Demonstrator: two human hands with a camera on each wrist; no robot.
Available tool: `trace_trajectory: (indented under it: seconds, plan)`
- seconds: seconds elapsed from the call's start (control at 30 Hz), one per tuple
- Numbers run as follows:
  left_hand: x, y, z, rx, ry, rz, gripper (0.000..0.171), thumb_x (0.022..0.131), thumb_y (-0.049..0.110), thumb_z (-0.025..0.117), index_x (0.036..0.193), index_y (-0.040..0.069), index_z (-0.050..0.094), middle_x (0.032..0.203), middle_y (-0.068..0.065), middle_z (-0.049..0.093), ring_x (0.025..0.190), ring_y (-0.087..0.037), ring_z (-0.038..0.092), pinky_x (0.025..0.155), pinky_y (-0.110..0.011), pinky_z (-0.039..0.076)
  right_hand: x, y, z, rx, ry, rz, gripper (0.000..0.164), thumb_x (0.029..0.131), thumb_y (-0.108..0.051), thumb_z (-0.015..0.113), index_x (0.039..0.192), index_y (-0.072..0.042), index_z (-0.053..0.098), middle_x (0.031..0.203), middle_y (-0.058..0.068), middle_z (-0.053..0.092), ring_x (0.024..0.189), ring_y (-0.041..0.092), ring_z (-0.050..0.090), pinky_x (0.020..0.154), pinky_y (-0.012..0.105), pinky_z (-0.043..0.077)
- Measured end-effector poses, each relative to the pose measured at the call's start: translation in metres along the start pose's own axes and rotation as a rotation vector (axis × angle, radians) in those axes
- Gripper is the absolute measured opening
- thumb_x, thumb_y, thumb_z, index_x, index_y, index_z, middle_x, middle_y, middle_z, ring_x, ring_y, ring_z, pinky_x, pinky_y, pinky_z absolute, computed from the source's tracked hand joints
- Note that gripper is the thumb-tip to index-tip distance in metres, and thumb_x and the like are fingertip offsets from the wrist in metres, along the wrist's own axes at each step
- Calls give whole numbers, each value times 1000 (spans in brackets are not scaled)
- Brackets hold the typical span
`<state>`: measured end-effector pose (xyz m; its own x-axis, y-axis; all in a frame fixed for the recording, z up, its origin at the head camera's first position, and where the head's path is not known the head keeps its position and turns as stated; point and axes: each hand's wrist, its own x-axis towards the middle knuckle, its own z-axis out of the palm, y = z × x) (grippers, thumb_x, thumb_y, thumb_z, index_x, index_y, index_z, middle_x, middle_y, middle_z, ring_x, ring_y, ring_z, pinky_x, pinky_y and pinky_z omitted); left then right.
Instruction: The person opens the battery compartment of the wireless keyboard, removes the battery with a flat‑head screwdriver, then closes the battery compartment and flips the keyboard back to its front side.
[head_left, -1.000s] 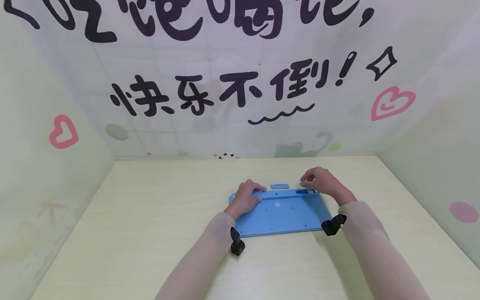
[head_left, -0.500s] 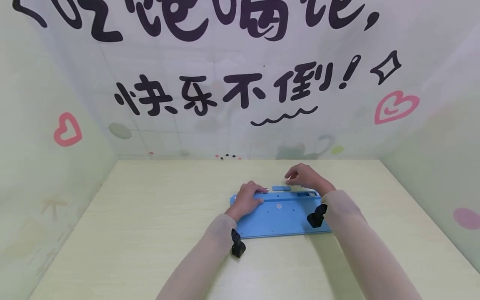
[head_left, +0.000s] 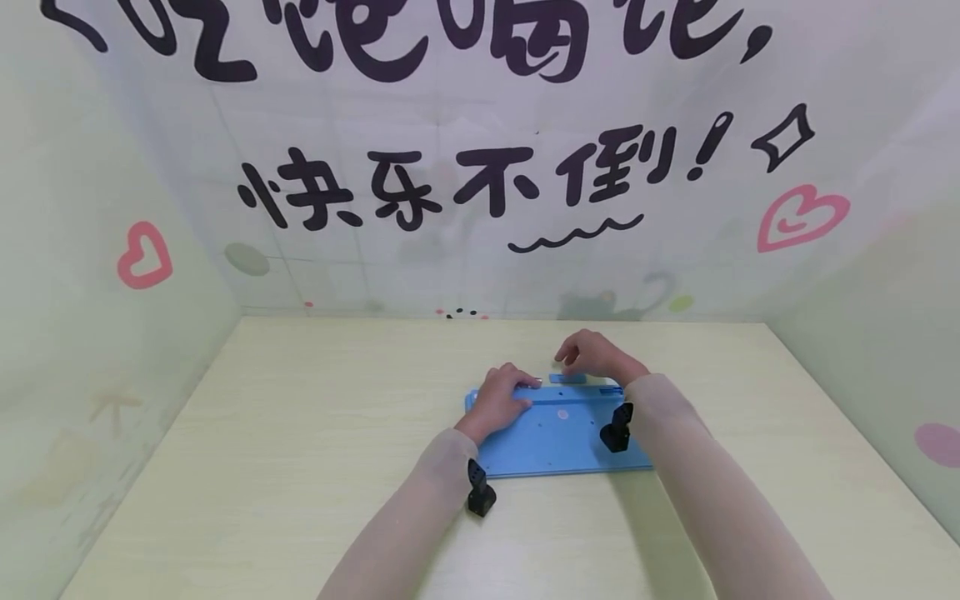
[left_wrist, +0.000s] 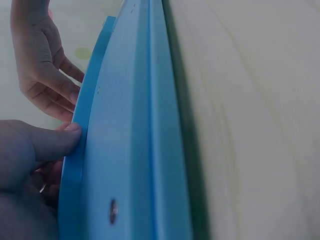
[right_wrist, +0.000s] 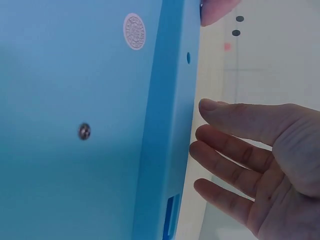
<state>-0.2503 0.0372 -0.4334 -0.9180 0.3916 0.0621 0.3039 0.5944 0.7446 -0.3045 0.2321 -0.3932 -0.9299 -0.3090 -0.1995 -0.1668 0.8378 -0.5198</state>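
Observation:
A blue keyboard lies underside up, showing screws and a round pale sticker. My left hand grips its far edge near the left end, thumb on top and fingers bent behind. A small shiny bit shows by those fingers in the left wrist view. Just beyond the far edge lies a small blue battery cover. Over this cover hovers my right hand, fingers slightly bent and apart, nothing between them in the right wrist view. The battery slot in the raised ridge is uncovered, partly hidden by the right wrist.
The pale wooden table extends around the keyboard. Behind it stands a white printed backdrop with black lettering, and side panels close in left and right. Black wrist cameras sit on both sleeves.
My right hand has moved left from the battery slot to the small blue cover. The left hand keeps its grip on the keyboard. The head view has shifted slightly.

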Motion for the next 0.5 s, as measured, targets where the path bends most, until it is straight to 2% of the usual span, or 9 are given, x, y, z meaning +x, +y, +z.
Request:
trace_trajectory:
  seconds: [0.23,0.5]
  plan:
    - [1,0,0,3,3,5,24,86,9,63,110,14,67,105,-1,56,99,-19,44,85,-30,40,2,0,4,-9,-27,12,18,81,-2,67,99,0,68,90,8,63,79,22,55,76,36,49]
    - [1,-1,0,-2,-2,4,24,86,9,63,110,14,67,104,-1,56,98,-19,44,85,-31,40,2,1,10,-4,-8,-2,16,79,1,68,95,1,68,86,7,64,76,21,55,75,35,49]
